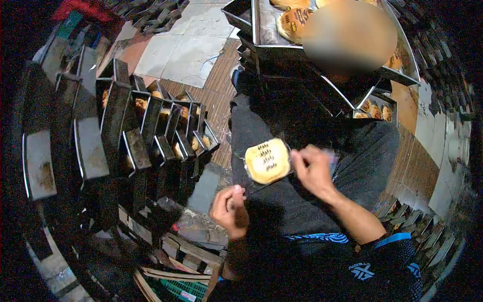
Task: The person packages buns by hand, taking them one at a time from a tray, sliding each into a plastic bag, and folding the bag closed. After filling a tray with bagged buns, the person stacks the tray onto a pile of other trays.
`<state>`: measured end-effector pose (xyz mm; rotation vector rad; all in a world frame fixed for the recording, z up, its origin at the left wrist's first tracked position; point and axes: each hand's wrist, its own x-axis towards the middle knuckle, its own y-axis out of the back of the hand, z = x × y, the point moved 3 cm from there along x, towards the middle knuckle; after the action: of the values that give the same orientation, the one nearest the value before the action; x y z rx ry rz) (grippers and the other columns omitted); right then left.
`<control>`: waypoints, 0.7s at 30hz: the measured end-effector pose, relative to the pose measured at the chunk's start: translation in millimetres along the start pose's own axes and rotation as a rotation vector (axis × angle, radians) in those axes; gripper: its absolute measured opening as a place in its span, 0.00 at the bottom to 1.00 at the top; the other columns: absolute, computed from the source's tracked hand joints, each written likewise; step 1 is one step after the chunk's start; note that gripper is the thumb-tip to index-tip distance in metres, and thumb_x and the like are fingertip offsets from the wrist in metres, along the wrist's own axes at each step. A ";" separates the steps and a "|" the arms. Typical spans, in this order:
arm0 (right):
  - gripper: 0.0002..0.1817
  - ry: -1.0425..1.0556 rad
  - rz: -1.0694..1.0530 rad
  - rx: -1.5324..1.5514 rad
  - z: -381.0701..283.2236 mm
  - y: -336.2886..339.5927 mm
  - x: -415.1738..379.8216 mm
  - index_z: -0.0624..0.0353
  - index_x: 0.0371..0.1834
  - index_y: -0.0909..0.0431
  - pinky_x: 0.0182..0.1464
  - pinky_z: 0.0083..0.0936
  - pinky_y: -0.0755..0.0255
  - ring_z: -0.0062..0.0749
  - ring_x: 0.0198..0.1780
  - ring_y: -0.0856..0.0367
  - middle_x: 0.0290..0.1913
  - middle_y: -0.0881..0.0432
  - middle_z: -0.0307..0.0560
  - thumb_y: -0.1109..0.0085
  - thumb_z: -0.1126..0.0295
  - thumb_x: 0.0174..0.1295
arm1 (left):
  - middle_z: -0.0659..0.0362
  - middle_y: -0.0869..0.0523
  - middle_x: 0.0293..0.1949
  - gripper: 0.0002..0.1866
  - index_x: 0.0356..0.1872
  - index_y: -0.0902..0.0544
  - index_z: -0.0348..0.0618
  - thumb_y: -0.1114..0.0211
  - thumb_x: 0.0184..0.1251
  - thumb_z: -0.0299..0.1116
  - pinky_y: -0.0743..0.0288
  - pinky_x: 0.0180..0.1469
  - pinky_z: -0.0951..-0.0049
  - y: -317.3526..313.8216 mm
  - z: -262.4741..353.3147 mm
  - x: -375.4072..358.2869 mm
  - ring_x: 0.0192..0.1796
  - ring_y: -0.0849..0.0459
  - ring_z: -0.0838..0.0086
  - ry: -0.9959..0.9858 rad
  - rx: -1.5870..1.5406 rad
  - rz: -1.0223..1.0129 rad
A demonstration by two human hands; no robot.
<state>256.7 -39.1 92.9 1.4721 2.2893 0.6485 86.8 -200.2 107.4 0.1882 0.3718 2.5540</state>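
A pale yellow bun (267, 161) with rows of dark printed marks, in what looks like a clear wrapper, is over my dark-trousered lap. My right hand (313, 170) is beside the bun's right edge, fingers curled and pinched near the wrapper's corner. Below and left of the bun, my left hand (230, 209) has its thumb and fingers pressed together; whatever they may hold is too small to make out.
Stacked metal trays with browned buns (141, 104) stand at the left. In front of me is a large metal tray (266, 35) of buns, partly covered by a blurred patch. A green crate (183, 289) lies at lower left.
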 end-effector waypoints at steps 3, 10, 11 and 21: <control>0.16 0.139 0.109 0.029 -41.3 18.7 30.7 0.63 0.20 0.22 0.30 0.35 0.29 0.42 0.24 0.22 0.24 0.20 0.51 0.38 0.64 0.62 | 0.55 0.16 0.32 0.10 0.37 0.18 0.32 0.31 0.62 0.30 0.25 0.34 0.76 -4.0 21.6 37.5 0.31 0.20 0.75 0.229 -0.128 -0.075; 0.12 -0.735 -0.494 1.253 1.6 -20.9 19.1 0.59 0.43 0.23 0.40 0.24 0.19 0.30 0.40 0.15 0.36 0.17 0.40 0.33 0.66 0.61 | 0.55 0.17 0.38 0.15 0.43 0.18 0.37 0.28 0.57 0.32 0.24 0.43 0.74 -57.8 25.0 69.1 0.43 0.18 0.71 -0.374 0.132 -0.454; 0.15 -0.724 -0.486 1.223 5.0 -20.6 10.7 0.59 0.47 0.23 0.43 0.25 0.19 0.29 0.42 0.15 0.38 0.16 0.41 0.32 0.68 0.60 | 0.55 0.17 0.38 0.15 0.43 0.18 0.37 0.27 0.56 0.32 0.23 0.43 0.73 -65.7 31.6 63.4 0.43 0.18 0.71 -0.323 0.075 -0.532; 0.31 0.535 0.186 -0.128 -137.4 210.5 163.9 0.63 0.56 0.28 0.63 0.31 0.32 0.34 0.59 0.24 0.54 0.22 0.48 0.27 0.73 0.46 | 0.58 0.21 0.39 0.16 0.44 0.20 0.40 0.33 0.61 0.40 0.30 0.43 0.73 -123.2 55.8 69.2 0.39 0.23 0.72 -0.101 -0.243 -0.422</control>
<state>279.6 160.0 316.4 1.6077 2.4312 1.3592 101.8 -50.4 127.4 0.1306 0.0503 2.1392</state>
